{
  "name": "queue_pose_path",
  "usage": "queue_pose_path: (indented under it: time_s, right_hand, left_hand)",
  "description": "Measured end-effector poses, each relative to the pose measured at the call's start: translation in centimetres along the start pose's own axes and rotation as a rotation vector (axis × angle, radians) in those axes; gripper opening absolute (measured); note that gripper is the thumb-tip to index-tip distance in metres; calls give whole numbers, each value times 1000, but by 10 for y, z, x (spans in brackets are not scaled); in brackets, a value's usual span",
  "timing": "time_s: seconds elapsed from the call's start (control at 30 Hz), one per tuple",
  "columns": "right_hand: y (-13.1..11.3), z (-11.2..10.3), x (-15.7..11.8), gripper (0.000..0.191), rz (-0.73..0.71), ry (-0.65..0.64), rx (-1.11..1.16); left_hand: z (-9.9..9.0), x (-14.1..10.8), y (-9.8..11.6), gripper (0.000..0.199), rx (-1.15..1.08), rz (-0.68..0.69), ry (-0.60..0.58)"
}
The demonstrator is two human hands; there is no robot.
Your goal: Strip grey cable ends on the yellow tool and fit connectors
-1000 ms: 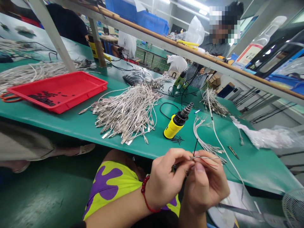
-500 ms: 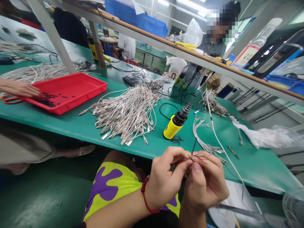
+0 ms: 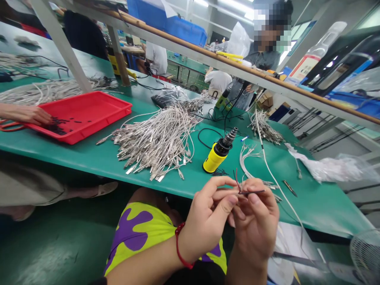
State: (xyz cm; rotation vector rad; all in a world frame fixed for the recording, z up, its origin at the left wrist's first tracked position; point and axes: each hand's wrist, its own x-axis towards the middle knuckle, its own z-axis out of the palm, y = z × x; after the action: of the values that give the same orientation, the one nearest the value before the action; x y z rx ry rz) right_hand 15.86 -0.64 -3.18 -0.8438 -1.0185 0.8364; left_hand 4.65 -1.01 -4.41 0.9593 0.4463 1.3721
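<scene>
My left hand [image 3: 206, 215], with a red cord bracelet on its wrist, and my right hand [image 3: 255, 223] meet in front of the bench edge. Both pinch a thin cable end [image 3: 251, 192] with a dark sleeve and fine red strands sticking up. Just behind my hands lies a small bunch of white cables [image 3: 247, 164]. A long white cable [image 3: 282, 190] runs past my right hand. Beyond them stands a yellow-and-black handheld tool [image 3: 216, 156] with a ribbed metal tip, and a large pile of braided cables with metal plugs [image 3: 154, 142] lies further left.
A red plastic tray [image 3: 97, 118] holding small black pieces sits on the green workbench [image 3: 89, 152], with a co-worker's hand [image 3: 28, 114] over it. A small metal tool [image 3: 289, 188] and crumpled plastic film [image 3: 326, 168] lie right. A wooden-edged shelf rail [image 3: 208, 55] crosses overhead.
The cable end has turned in my fingers: its dark sleeve now lies level and the red strands point up. The co-worker's hand has come over the tray since the oldest frame.
</scene>
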Motion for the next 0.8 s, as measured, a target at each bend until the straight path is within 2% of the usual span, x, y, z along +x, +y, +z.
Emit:
queue_pose_path:
  time_s: [0.17,0.27,0.4,0.8]
  right_hand:
    - [7,1,0,5,-83,-21,18]
    - [13,3,-4,7,-91,-20,55]
    - [15,5,-9,10,-50,16,108]
    - [16,4,-12,8,-10,80,126]
  left_hand:
    - [1,2,5,27,-96,-73,-11]
    - [0,2,5,26,-97,-105,24]
    - [-1,3,6,23,-76,-147,98]
    - [3,4,8,26,-123,-185,106]
